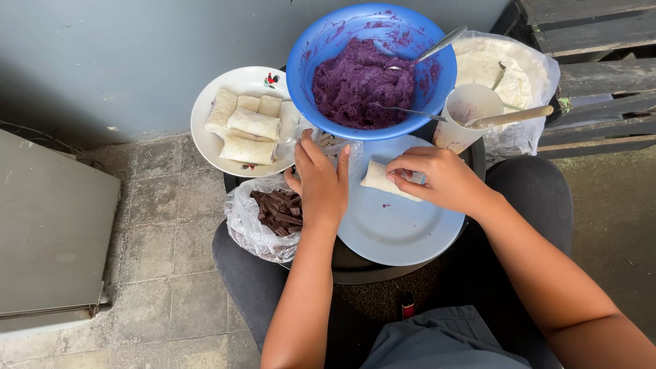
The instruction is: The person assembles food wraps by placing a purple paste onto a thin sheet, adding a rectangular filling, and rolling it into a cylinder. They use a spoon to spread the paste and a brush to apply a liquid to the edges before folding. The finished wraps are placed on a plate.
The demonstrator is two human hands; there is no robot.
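Observation:
My right hand (443, 179) presses a folded white wrapper roll (378, 176) onto a pale blue plate (396, 232), fingertips on its top edge. My left hand (320, 183) rests at the plate's left rim, fingers spread and empty, just beside a clear bag of dark chocolate sticks (277, 210). Behind the plate stands a blue bowl (321, 41) of purple mash (361, 83) with two spoons in it. A white plate (212, 102) on the left carries several finished rolls (250, 127).
A white cup (468, 109) with a wooden-handled tool stands right of the bowl, beside a plastic bag of white wrappers (502, 68). A grey metal box (48, 232) lies on the tiled floor at left. Dark wooden slats (601, 75) fill the right. Everything sits on a black round stand.

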